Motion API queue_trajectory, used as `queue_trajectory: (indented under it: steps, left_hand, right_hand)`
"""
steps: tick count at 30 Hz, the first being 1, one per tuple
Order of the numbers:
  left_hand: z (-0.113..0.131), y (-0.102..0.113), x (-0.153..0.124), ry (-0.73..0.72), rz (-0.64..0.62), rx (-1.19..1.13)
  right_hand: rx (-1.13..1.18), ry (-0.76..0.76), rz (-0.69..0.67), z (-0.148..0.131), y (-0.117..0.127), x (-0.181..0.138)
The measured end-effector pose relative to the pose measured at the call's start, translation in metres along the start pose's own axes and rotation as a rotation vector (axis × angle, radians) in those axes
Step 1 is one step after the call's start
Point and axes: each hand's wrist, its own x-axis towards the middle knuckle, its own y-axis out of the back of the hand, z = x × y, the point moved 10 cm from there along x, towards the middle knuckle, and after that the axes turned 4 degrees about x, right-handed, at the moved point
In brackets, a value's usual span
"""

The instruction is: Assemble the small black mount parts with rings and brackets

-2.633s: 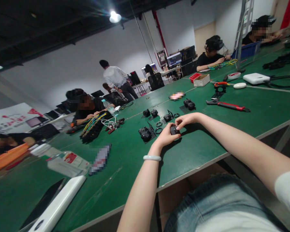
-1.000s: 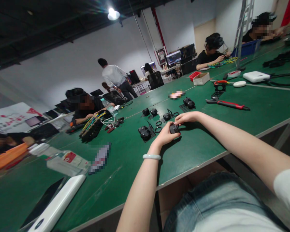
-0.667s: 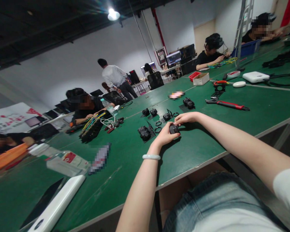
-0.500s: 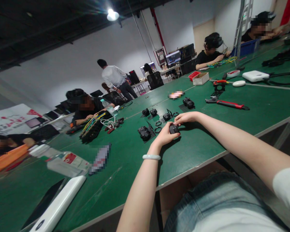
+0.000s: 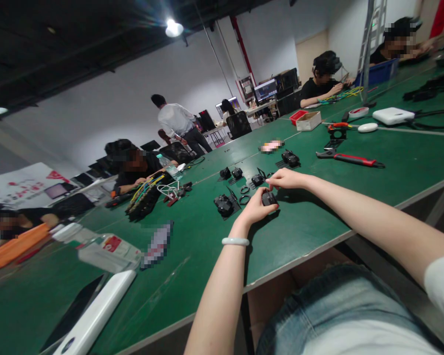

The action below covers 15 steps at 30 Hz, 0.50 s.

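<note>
My left hand (image 5: 256, 209) grips a small black blocky part (image 5: 270, 199) between thumb and fingers, just above the green table. My right hand (image 5: 285, 179) is closed in a pinch at the far side of that part, its fingertips close to the left fingers. Whatever lies between those fingertips is too small to make out. Beyond the hands stand similar black parts with flat plates, among them a larger one (image 5: 225, 204) to the left and another (image 5: 258, 178) near my right fingertips. Black rings (image 5: 244, 200) lie between them.
An adjustable wrench (image 5: 351, 159) with red-and-black handle lies right, below a black bracket (image 5: 337, 134). A plastic bottle (image 5: 109, 251) and a white device (image 5: 96, 315) lie left. Farther off are an open box (image 5: 308, 122), a cable bundle (image 5: 148, 199) and co-workers. The table's front edge (image 5: 299, 264) is near me.
The view has shifted slightly, so most things sit a little farther right. My right fingertips have risen slightly off the black part, while my left hand keeps its grip.
</note>
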Motion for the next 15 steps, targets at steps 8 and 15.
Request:
queue_trajectory:
  steps: [8, 15]
  left_hand:
    - [0.003, 0.001, -0.001, -0.006, -0.003, -0.002]
    - [0.005, 0.002, -0.001, 0.012, 0.008, -0.017]
  right_hand:
    - [-0.114, 0.167, 0.056, -0.032, 0.011, -0.014]
    - [-0.133, 0.156, 0.042, -0.031, 0.006, -0.014]
